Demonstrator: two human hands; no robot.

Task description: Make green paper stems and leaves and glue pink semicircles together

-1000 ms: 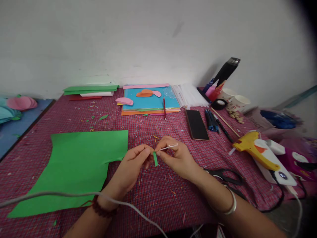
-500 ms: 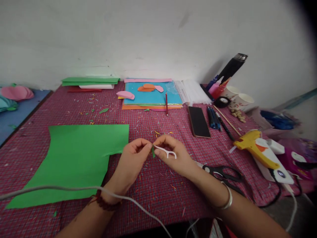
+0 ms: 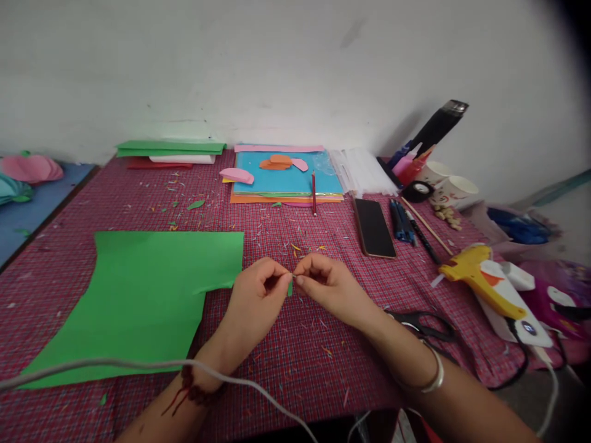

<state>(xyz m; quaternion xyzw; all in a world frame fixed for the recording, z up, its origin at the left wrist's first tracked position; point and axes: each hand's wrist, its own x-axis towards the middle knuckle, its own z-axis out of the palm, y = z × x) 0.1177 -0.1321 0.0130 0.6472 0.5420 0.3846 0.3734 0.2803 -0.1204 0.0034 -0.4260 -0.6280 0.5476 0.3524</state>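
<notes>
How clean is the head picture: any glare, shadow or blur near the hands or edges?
Head view: light soft and even, no strong glare on the phone; head view: faint shadow on the wall left of the black tube, top right corner dark; head view: the purple item near the right edge looks soft, and the green strip at the left hand is too small for detail.

From ten to two o'clock, the view is filled by a pale grey wall, marked by a dark smudge at one. Soft light is spread across it. The table is draped in red checked cloth; at nine, a blue surface is seen.
</notes>
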